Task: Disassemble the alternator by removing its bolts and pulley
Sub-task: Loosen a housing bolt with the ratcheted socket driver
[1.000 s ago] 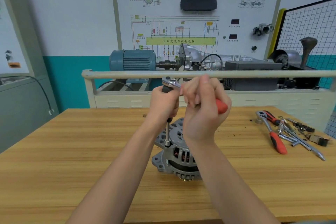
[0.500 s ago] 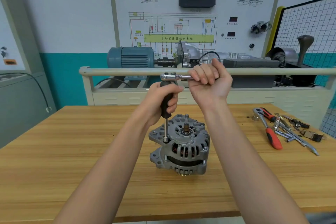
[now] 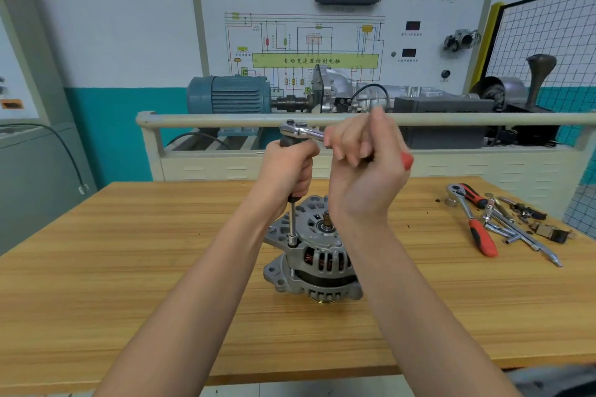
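Both hands are clamped on one tool at frame centre: the left hand (image 3: 292, 167) grips the black extension handle upright, and the right hand (image 3: 361, 164) curls round the red-handled ratchet (image 3: 301, 130). Its socket sits on a housing bolt (image 3: 293, 244) of the alternator (image 3: 314, 255), which stands on the tabletop (image 3: 129, 251) just below centre. Keep the extension plumb and press down while swinging. The bolt head is hidden, so seating probably wants checking by feel.

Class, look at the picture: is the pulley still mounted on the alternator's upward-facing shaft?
No: the shaft on the alternator stands bare, with only its bearing ring showing around it.
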A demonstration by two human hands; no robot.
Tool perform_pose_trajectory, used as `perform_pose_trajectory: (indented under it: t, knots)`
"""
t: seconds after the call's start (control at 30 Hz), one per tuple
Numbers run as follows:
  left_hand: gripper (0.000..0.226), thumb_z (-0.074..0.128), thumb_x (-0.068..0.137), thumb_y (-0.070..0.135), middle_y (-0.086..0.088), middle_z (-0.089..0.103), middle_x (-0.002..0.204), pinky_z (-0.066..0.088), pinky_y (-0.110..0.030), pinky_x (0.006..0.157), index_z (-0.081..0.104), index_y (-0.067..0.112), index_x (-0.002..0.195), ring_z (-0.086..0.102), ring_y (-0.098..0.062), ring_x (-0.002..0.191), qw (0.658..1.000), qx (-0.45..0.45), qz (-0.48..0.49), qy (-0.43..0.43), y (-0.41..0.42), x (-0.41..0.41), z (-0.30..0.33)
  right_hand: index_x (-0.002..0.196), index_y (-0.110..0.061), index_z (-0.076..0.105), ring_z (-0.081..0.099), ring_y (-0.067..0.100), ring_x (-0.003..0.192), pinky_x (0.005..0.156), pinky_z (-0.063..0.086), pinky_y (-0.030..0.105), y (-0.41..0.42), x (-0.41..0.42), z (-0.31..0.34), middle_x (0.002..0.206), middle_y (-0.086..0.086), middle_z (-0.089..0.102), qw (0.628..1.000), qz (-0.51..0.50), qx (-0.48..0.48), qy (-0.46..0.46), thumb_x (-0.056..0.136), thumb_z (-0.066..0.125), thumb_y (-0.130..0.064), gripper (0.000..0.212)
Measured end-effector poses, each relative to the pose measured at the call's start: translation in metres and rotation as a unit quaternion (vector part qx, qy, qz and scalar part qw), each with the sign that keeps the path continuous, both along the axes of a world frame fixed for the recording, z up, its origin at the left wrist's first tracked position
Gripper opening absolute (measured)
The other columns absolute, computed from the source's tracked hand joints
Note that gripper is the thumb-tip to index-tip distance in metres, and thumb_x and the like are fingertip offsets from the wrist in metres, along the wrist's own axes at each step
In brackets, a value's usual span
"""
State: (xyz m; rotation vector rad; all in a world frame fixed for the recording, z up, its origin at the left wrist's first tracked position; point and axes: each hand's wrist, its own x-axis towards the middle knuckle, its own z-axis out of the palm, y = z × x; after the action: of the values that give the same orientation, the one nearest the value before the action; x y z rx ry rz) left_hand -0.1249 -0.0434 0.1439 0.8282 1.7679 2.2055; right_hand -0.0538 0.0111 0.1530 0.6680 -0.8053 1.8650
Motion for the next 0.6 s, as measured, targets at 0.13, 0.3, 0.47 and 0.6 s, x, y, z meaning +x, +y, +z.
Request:
perform_pose_trajectory:
  t: [0.13,0.3,0.47,0.6]
  knots:
    - [0.051,0.050,0.091,0.003,0.004,0.026,0.039,0.017,-0.014,0.036,0.036,0.019,0.045,0.021,-0.010,0.034,0.998,0.001,0.057,-0.006,0.001,0.003,0.000,0.050,-0.016,0.040,0.031,0.017,0.046,0.054,0.026,0.039,-0.019,0.002,-0.006,0.045,0.000,0.034,0.994,-0.100,0.036,0.008,0.088,0.043,-0.002,0.041]
    - [0.044,0.052,0.087,-0.002,0.005,0.023,0.039,0.016,-0.016,0.039,0.029,0.019,0.056,0.016,-0.011,0.033,0.998,0.014,0.050,0.025,0.001,0.002,-0.004,0.045,-0.016,0.036,0.028,0.013,0.040,0.049,0.030,0.029,0.014,-0.003,0.007,0.038,-0.003,0.030,0.997,0.082,-0.013,-0.002,0.089,0.042,-0.006,0.046]
    - [0.042,0.057,0.084,-0.007,0.006,0.026,0.043,0.019,-0.018,0.040,0.033,0.018,0.059,0.018,-0.011,0.037,0.997,0.033,0.015,0.064,-0.004,0.003,-0.008,0.038,-0.017,0.037,0.027,0.011,0.035,0.042,0.029,0.023,0.047,-0.020,0.013,0.035,-0.004,0.027,0.947,0.302,-0.097,-0.051,0.084,0.044,-0.014,0.047]
    - [0.038,0.059,0.084,-0.003,0.002,0.028,0.044,0.022,-0.020,0.041,0.037,0.013,0.057,0.022,-0.013,0.038,0.997,0.036,-0.037,0.063,-0.009,0.000,-0.008,0.039,-0.016,0.035,0.027,0.011,0.031,0.040,0.026,0.023,0.055,-0.037,0.016,0.034,-0.004,0.026,0.909,0.385,-0.143,-0.073,0.085,0.045,-0.014,0.048]
